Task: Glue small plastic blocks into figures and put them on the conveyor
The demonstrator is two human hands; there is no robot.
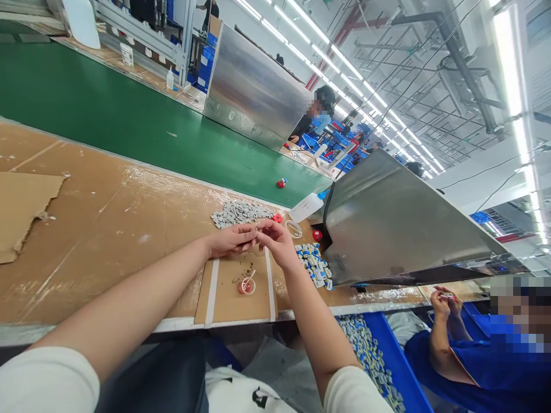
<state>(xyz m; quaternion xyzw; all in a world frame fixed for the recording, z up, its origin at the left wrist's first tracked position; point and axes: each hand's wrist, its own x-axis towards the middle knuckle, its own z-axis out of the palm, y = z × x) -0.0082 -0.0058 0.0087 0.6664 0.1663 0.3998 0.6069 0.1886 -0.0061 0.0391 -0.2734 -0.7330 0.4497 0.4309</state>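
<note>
My left hand [232,240] and my right hand [276,238] meet above the work mat, fingertips pinched together. Whatever small piece sits between them is too tiny and covered to name. Just beyond the fingers lies a heap of small grey flat pieces [241,213], with a red part [277,218] at its right end. Right of my right wrist is a pile of small blue, white and yellow parts [316,267]. Below the hands, a small cup [247,285] with reddish contents and a white stick in it stands on a taped cardboard mat [232,304].
A green conveyor belt [129,115] runs behind the bench. A white squeeze bottle [306,207] leans beside a metal panel [400,229]. A blue bin [391,350] of small parts sits below the bench edge. At right, a co-worker's hands [446,301] hold something red.
</note>
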